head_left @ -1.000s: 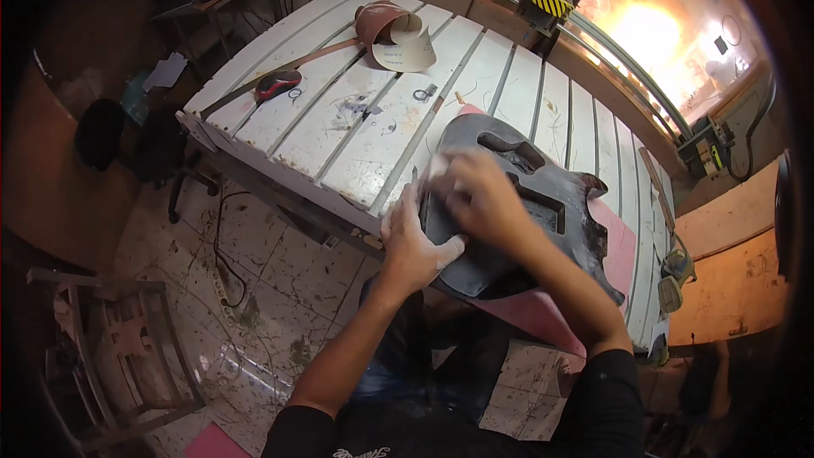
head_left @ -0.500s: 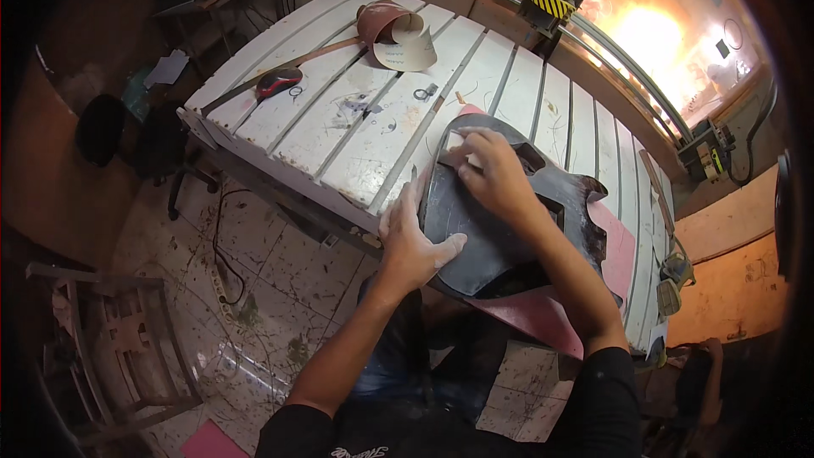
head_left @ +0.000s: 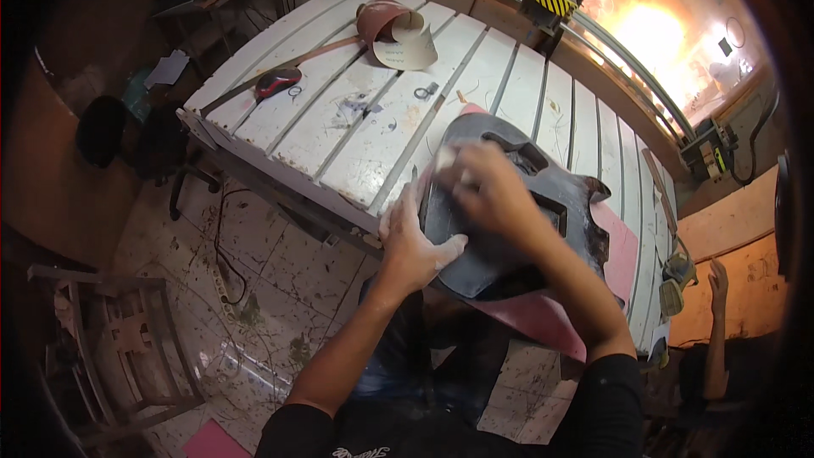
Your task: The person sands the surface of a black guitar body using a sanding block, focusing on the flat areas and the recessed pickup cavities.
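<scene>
A dark grey electric guitar body (head_left: 483, 267) lies flat at the near edge of the slatted white table, with a pink sheet (head_left: 538, 318) under it. My left hand (head_left: 413, 242) grips its left edge, thumb laid on top and fingers along the side. On the upper left of the body's face, my right hand (head_left: 496, 195) is closed and blurred by motion. A small pale piece, probably folded sandpaper (head_left: 444, 158), shows at its fingertips and is partly hidden by them.
Farther back on the white table (head_left: 356, 165) lie a curled sandpaper roll (head_left: 379, 24) and a red-black computer mouse (head_left: 278, 80). A machine gantry (head_left: 551, 2) spans the far side. At the right, another person's raised hand (head_left: 719, 280) shows. A metal frame (head_left: 127, 335) stands lower left.
My right hand has slid slightly down and toward the left edge of the guitar body. My left hand keeps its place. At the right, the other person's arm has risen.
</scene>
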A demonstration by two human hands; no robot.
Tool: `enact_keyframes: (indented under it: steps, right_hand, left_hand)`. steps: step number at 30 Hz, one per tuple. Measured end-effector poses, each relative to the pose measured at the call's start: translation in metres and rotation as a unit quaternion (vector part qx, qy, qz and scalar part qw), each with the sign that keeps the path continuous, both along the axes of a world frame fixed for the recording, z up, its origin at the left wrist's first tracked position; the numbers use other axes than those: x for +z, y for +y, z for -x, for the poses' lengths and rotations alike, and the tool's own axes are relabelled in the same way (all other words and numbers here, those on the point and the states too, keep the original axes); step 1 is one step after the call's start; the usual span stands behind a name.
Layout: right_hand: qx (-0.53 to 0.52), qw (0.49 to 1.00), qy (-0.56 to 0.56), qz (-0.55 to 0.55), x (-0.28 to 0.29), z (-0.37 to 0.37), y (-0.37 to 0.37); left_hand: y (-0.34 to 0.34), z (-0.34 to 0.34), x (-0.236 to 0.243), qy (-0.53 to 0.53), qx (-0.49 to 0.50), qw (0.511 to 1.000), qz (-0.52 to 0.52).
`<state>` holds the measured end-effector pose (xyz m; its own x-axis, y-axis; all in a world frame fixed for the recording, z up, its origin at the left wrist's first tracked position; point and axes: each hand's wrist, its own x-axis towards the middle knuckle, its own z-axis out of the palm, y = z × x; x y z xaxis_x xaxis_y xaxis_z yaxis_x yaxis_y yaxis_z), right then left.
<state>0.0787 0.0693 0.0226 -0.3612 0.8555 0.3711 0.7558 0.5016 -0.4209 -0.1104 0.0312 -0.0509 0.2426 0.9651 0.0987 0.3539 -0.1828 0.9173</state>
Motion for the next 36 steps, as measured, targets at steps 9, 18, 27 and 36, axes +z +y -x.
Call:
enact_keyframes:
  steps: [9, 18, 27, 36]
  right_hand:
    - [-0.014, 1.000, -0.014, -0.025, -0.003, -0.003, 0.001]
    - [-0.038, 0.999, 0.013, -0.006, 0.006, 0.003, 0.000]
    - [-0.068, 0.996, -0.012, -0.048, -0.003, -0.009, 0.004]
    - [-0.060, 0.997, -0.005, -0.038, -0.001, -0.010, 0.008]
  left_hand:
    - [0.003, 0.000, 0.000, -0.016, -0.003, 1.000, -0.013]
    - [0.005, -0.001, -0.011, -0.057, -0.030, 0.998, -0.017]
    - [0.002, -0.003, 0.003, -0.025, -0.019, 0.999, 0.005]
    - [0.002, -0.006, -0.005, -0.037, 0.007, 0.999, -0.024]
